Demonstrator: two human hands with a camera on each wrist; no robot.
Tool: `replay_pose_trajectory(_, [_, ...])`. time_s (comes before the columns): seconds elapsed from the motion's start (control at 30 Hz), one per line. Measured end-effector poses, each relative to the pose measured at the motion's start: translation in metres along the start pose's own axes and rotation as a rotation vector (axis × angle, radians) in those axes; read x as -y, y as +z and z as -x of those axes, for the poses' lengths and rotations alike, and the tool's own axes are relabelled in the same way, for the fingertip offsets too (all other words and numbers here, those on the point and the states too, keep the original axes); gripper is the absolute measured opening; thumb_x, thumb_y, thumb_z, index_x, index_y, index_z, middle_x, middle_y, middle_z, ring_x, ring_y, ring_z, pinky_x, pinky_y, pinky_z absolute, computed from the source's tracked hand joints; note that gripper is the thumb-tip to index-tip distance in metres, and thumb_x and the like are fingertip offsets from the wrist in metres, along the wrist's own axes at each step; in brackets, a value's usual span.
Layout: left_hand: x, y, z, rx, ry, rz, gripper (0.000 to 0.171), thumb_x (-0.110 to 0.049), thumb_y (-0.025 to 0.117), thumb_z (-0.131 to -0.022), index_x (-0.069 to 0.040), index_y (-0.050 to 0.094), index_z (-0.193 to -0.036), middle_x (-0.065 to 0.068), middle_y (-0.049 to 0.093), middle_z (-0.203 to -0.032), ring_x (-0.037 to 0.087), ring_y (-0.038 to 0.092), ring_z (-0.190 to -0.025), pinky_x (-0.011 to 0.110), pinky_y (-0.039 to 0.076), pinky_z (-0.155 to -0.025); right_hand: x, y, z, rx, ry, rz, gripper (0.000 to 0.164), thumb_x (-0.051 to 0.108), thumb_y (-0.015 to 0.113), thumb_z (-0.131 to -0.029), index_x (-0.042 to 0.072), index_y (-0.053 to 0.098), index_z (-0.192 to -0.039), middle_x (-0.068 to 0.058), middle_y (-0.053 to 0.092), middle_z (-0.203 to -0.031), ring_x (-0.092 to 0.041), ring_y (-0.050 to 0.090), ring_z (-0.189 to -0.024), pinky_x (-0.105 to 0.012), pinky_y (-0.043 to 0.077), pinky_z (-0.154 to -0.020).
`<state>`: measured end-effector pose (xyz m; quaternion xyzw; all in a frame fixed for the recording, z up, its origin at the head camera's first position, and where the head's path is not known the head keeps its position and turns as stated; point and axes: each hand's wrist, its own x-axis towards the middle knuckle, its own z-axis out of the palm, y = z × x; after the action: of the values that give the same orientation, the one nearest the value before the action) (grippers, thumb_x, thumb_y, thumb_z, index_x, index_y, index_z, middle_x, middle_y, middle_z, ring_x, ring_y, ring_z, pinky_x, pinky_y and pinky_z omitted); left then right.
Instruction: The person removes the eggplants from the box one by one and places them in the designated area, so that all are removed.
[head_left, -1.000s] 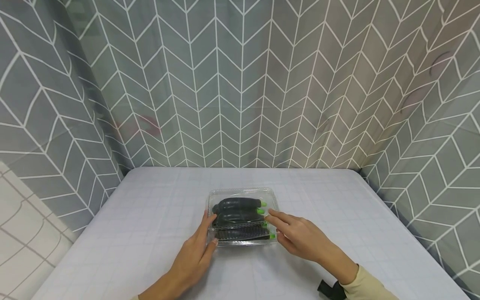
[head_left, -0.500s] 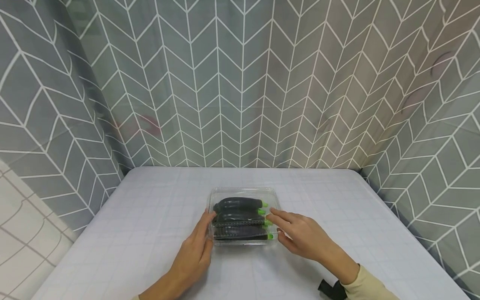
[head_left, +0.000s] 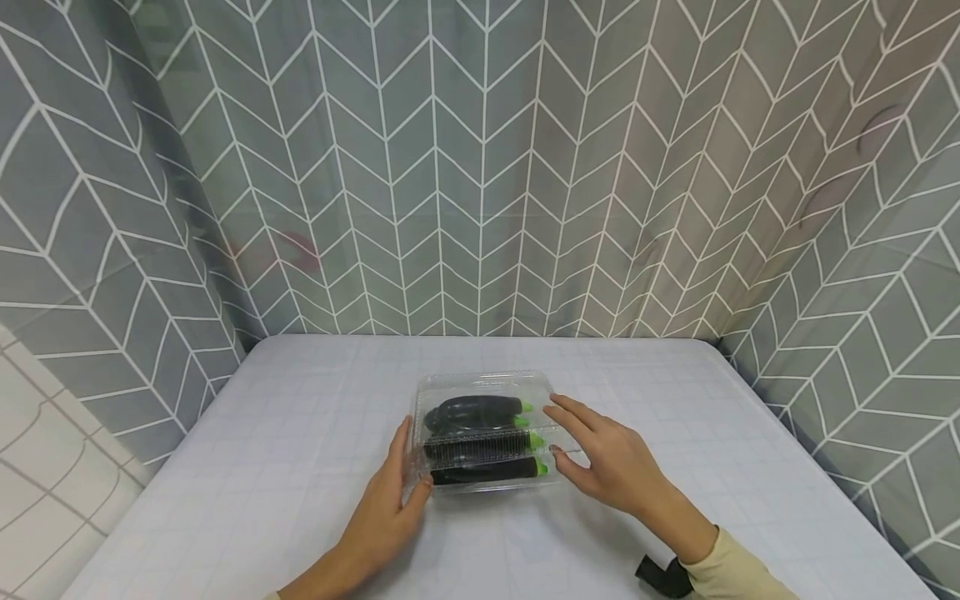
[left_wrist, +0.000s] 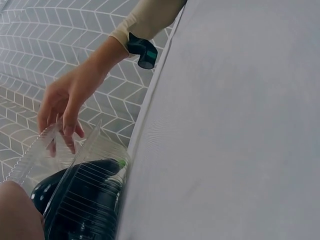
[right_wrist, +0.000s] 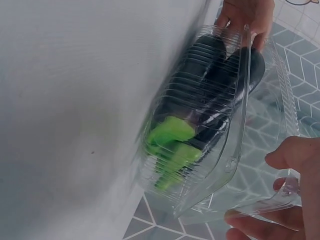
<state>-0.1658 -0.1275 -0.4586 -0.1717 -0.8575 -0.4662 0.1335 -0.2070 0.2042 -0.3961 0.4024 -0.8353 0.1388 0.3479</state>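
A clear plastic clamshell box (head_left: 491, 488) stands on the table with several dark eggplants (head_left: 483, 472) lying in it. Their bright green stems (right_wrist: 172, 131) point to the right. The ridged lid (right_wrist: 270, 110) is partly raised at the front, leaving a gap above the base. My right hand (head_left: 615, 458) pinches the lid's front right corner between thumb and fingers. At the left end, my left hand (head_left: 382, 504) holds the side of the box, its thumb at the front left corner; part of its grip is hidden behind the plastic.
A white cloth covers the table (head_left: 247, 467). Grey curtain (head_left: 480, 167) with white chevron lines surrounds it at the back and sides. A black wrist mount (head_left: 665, 577) sits at the right sleeve. White tiles (head_left: 52, 483) show at the far left.
The lid's front edge has risen and moved back, uncovering the front eggplant. My right hand has shifted slightly up and right with the lid corner. The base has stayed nearly in place.
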Motion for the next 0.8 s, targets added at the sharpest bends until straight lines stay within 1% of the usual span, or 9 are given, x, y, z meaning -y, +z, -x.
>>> replay_pose_trajectory(0.07, [0.0008,0.0000,-0.0001,0.015,-0.004,0.018,0.086,-0.010,0.061,-0.101,-0.012,0.006,-0.168,0.019,0.022,-0.168,0.039,0.031,-0.148,0.061,0.030,-0.115,-0.0007,0.0002,0.0001,-0.012,0.004,0.000,0.050,0.020,0.073,-0.086,0.007,0.066,-0.134,-0.012,0.065,-0.137,-0.023,0.069,-0.073,-0.031,0.050,-0.049])
replay_pose_trajectory(0.17, [0.0025,0.0005,-0.0005,0.024,-0.003,0.041,0.088,-0.008,0.062,-0.102,-0.011,0.003,-0.168,0.020,0.024,-0.167,0.041,0.038,-0.145,0.058,0.034,-0.114,-0.0016,0.0007,0.0000,-0.024,0.009,-0.005,0.042,0.028,0.064,-0.096,0.006,0.067,-0.132,-0.012,0.065,-0.136,-0.025,0.072,-0.079,-0.035,0.055,-0.052])
replay_pose_trajectory(0.23, [0.0030,0.0008,-0.0008,0.024,0.002,0.052,0.088,-0.007,0.062,-0.102,-0.009,0.003,-0.167,0.023,0.026,-0.165,0.043,0.043,-0.141,0.055,0.037,-0.112,-0.0020,0.0012,0.0000,-0.036,0.011,-0.012,0.041,0.032,0.058,-0.101,0.006,0.067,-0.131,-0.012,0.066,-0.136,-0.026,0.073,-0.082,-0.036,0.057,-0.054])
replay_pose_trajectory(0.3, [0.0030,0.0011,-0.0015,0.025,0.014,0.072,0.086,-0.006,0.061,-0.102,-0.008,0.004,-0.167,0.024,0.027,-0.165,0.044,0.047,-0.138,0.052,0.040,-0.110,-0.0022,0.0014,-0.0003,-0.046,0.016,-0.014,0.043,0.035,0.055,-0.103,0.006,0.067,-0.132,-0.012,0.066,-0.135,-0.026,0.073,-0.086,-0.037,0.057,-0.055])
replay_pose_trajectory(0.37, [0.0029,0.0012,-0.0019,0.034,0.025,0.086,0.083,-0.006,0.060,-0.103,-0.006,0.007,-0.167,0.024,0.026,-0.165,0.044,0.046,-0.138,0.050,0.041,-0.109,-0.0021,0.0015,-0.0006,-0.059,0.023,-0.023,0.043,0.034,0.055,-0.103,0.005,0.066,-0.134,-0.013,0.066,-0.136,-0.027,0.074,-0.089,-0.036,0.057,-0.055])
replay_pose_trajectory(0.5, [0.0026,0.0012,-0.0025,0.056,0.041,0.102,0.076,-0.007,0.056,-0.105,-0.007,0.012,-0.167,0.020,0.023,-0.167,0.043,0.044,-0.141,0.049,0.041,-0.109,-0.0025,0.0019,0.0003,-0.074,0.051,-0.033,0.048,0.033,0.056,-0.101,0.004,0.062,-0.139,-0.013,0.065,-0.137,-0.029,0.073,-0.096,-0.035,0.056,-0.053])
replay_pose_trajectory(0.6, [0.0031,0.0013,-0.0020,0.053,0.047,0.087,0.074,-0.007,0.056,-0.105,-0.006,0.014,-0.166,0.021,0.026,-0.166,0.041,0.045,-0.140,0.050,0.042,-0.109,-0.0038,0.0023,0.0018,-0.087,0.081,-0.032,0.053,0.033,0.056,-0.101,0.002,0.057,-0.145,-0.014,0.064,-0.137,-0.030,0.072,-0.102,-0.037,0.057,-0.053])
replay_pose_trajectory(0.67, [0.0039,0.0017,-0.0014,0.046,0.047,0.069,0.074,-0.007,0.057,-0.105,-0.006,0.015,-0.166,0.022,0.028,-0.166,0.040,0.047,-0.139,0.052,0.042,-0.109,-0.0045,0.0024,0.0027,-0.092,0.104,-0.032,0.057,0.033,0.057,-0.100,0.002,0.053,-0.148,-0.015,0.065,-0.133,-0.029,0.072,-0.098,-0.037,0.056,-0.052])
replay_pose_trajectory(0.8, [0.0052,0.0023,-0.0012,0.041,0.043,0.057,0.077,-0.008,0.058,-0.104,-0.011,0.014,-0.168,0.020,0.028,-0.166,0.039,0.049,-0.138,0.051,0.042,-0.110,-0.0054,0.0025,0.0039,-0.094,0.138,-0.031,0.066,0.030,0.060,-0.097,0.002,0.045,-0.155,-0.017,0.067,-0.127,-0.027,0.071,-0.090,-0.036,0.057,-0.053])
